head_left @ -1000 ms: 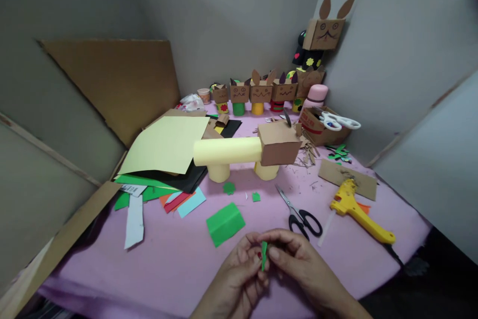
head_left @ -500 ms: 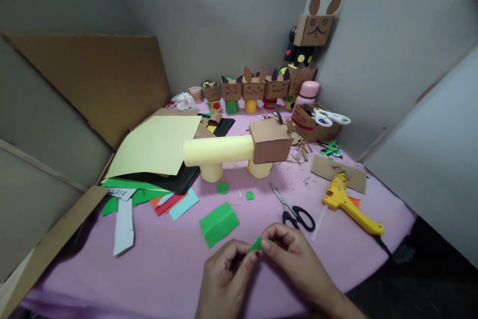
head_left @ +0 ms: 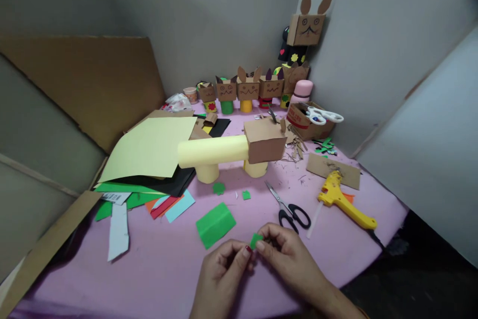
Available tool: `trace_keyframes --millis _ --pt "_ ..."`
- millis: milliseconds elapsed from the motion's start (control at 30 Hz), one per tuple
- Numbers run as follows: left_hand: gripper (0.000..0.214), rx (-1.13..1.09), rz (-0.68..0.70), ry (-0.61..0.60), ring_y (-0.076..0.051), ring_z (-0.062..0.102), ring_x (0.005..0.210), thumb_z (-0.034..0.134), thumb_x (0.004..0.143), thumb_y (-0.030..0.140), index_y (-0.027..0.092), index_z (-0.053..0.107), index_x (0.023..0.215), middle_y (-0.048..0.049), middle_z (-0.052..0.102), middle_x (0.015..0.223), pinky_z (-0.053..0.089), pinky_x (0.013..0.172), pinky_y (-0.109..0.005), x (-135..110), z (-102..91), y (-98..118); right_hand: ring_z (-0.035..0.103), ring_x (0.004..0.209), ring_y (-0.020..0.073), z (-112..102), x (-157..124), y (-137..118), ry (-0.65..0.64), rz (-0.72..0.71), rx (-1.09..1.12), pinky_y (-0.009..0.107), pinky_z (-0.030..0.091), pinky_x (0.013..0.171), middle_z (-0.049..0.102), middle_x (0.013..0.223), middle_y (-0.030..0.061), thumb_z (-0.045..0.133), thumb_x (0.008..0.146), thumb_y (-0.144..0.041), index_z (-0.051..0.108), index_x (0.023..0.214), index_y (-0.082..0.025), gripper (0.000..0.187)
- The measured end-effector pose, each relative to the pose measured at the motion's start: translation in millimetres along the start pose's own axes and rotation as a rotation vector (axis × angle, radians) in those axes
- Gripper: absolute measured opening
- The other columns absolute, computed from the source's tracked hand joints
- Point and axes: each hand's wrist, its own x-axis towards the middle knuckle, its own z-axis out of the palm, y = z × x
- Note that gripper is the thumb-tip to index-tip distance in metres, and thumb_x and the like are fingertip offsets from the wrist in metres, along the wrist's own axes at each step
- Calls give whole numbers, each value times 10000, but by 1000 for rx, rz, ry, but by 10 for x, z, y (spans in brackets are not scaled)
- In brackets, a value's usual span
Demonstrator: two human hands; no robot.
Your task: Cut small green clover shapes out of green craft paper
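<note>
A small piece of green paper (head_left: 255, 240) is pinched between my two hands above the pink-covered table. My left hand (head_left: 226, 269) grips its left edge between thumb and forefinger. My right hand (head_left: 286, 252) has the other side, also by thumb and fingertips. Just beyond lie a larger folded green sheet (head_left: 215, 224), a green flower-shaped cutout (head_left: 218, 188) and a small green scrap (head_left: 246, 194). Black-handled scissors (head_left: 287, 207) rest open to the right. Behind them stands a yellow paper tube body (head_left: 212, 151) on two tube legs, with a cardboard box head (head_left: 266, 140).
A yellow glue gun (head_left: 345, 202) lies at right by a cardboard strip (head_left: 333, 170). Stacked paper sheets (head_left: 149, 147) and a white strip (head_left: 118, 232) are on the left. Several box-headed paper figures (head_left: 248, 91) line the back, near a cardboard box (head_left: 311, 122) with white scissors (head_left: 321, 114).
The small green paper has turned to show more of its face between my fingers. My hands stay close together. The whole view has shifted slightly, so things appear farther left.
</note>
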Motion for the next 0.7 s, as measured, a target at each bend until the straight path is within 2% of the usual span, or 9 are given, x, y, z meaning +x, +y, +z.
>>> trace_keyframes --millis 100,167,233,300,500,600,700 --pt "161 157 117 45 -174 606 629 615 796 297 191 673 689 -20 671 646 464 599 -230 -21 -27 14 432 532 100 -13 11 15 -18 26 2 205 338 498 479 592 -49 588 805 -395 544 710 -166 252" --pt "92 267 238 32 -182 637 670 611 800 239 211 696 777 -27 708 717 474 637 -236 -41 -41 27 398 493 89 -20 16 37 -49 75 48 199 313 470 454 579 -59 578 809 -409 531 736 -167 257" --pt "107 344 339 19 -184 651 676 601 802 192 228 700 815 -30 721 746 475 651 -240 -56 -52 40 371 464 80 -23 21 53 -76 112 76 193 296 450 434 562 -68 573 809 -407 518 746 -167 255" --pt "120 377 364 16 -182 645 651 588 809 188 229 695 776 -29 714 719 469 631 -239 -60 -59 46 363 466 81 -24 26 50 -84 111 60 192 288 450 418 548 -73 569 812 -374 519 743 -166 225" --pt "225 258 123 -1 -157 552 566 604 795 300 184 637 606 0 612 565 424 543 -217 -1 -80 20 401 573 103 -30 17 -42 -44 -22 -98 209 314 534 442 593 -57 554 796 -227 540 694 -164 121" --pt "196 142 23 -37 -162 553 605 618 771 317 171 650 643 -4 625 607 430 563 -218 44 -94 15 408 569 106 -33 12 -62 -47 -41 -165 211 314 528 455 592 -53 545 795 -217 550 689 -162 119" --pt "183 86 -20 -56 -166 551 635 638 750 327 164 664 672 -13 631 643 432 585 -223 70 -102 22 421 556 106 -14 18 -43 -37 -74 -230 209 317 518 478 586 -48 560 788 -212 568 683 -156 119"
